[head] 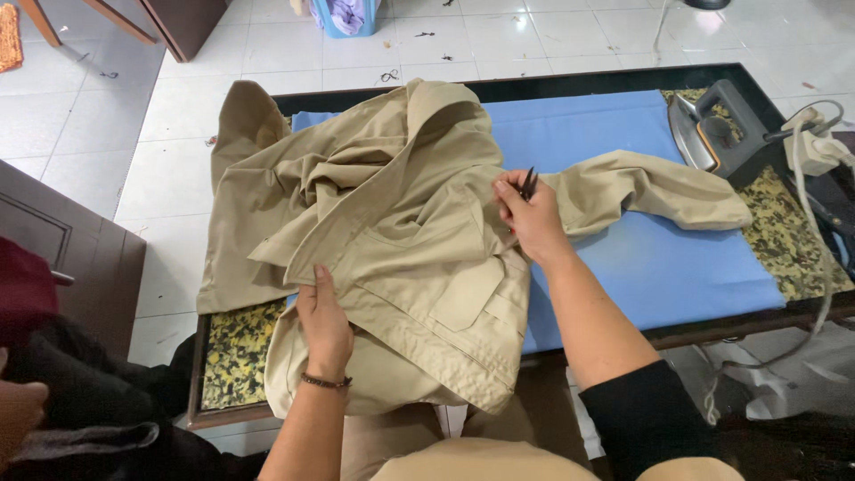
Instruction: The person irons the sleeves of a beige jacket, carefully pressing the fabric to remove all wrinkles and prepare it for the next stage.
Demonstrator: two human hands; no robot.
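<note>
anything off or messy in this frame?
Mostly the floor: dark thread scraps lie scattered on the white tiles beyond the table. The khaki jacket is crumpled, one side hanging off the table's left edge. The iron rests on its side near the right end.

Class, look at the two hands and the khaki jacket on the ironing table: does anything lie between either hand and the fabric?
Nothing visible does. The left hand rests directly on the khaki jacket. The right hand also touches it, holding small dark snips at the fabric.
</note>
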